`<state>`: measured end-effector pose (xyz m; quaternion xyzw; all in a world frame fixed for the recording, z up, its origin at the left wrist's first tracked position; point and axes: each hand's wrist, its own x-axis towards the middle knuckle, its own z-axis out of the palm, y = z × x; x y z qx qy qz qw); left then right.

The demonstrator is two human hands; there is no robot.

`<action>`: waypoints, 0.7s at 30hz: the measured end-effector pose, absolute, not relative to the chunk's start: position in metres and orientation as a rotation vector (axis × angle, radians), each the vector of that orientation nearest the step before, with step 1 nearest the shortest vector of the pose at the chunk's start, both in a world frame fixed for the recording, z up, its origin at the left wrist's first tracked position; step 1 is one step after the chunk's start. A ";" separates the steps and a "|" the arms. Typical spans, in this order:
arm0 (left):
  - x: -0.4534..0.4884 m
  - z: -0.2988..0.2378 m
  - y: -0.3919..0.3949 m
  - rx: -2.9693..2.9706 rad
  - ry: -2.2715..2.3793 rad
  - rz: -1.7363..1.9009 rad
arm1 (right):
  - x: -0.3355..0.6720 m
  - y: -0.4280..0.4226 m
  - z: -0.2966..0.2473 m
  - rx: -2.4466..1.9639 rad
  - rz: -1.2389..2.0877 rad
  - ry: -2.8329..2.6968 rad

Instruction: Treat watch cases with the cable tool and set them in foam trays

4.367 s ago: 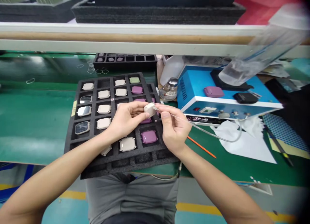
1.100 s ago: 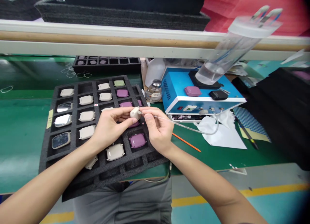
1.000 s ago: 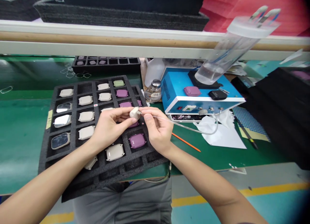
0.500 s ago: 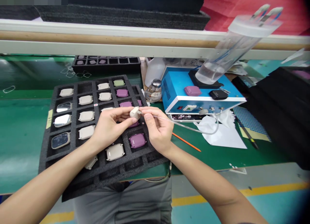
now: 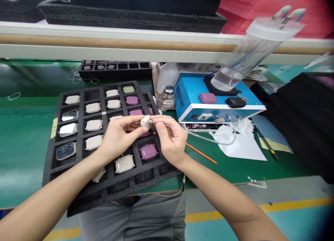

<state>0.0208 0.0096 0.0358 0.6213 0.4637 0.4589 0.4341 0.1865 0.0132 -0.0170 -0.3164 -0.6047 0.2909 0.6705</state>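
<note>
My left hand (image 5: 118,136) pinches a small beige watch case (image 5: 145,121) above a black foam tray (image 5: 78,185). My right hand (image 5: 169,138) holds the tip of a thin clear tube (image 5: 208,139) against the case's right side. The tube runs right to a blue box machine (image 5: 193,91). The tray's pockets hold several beige, purple and glass-faced watch cases, such as a purple one (image 5: 148,151) just under my hands.
On the blue machine lie a purple case (image 5: 208,97) and a black case (image 5: 235,102). A glass bottle (image 5: 166,98), white paper (image 5: 241,143), an orange stick (image 5: 201,153), a second foam tray (image 5: 114,67) and a clear cylinder (image 5: 250,49) surround it.
Since 4.4 s ago the view has shifted, so tray and machine sit further left. Over the last second both hands keep the same hold with hardly any movement.
</note>
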 end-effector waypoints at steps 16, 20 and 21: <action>0.018 0.032 0.011 1.557 1.171 1.147 | 0.187 0.014 -0.019 -0.708 0.685 -1.363; 0.018 0.031 0.012 1.556 1.171 1.147 | 0.187 0.014 -0.019 -0.707 0.689 -1.363; 0.018 0.031 0.012 1.557 1.170 1.146 | 0.187 0.014 -0.019 -0.708 0.690 -1.363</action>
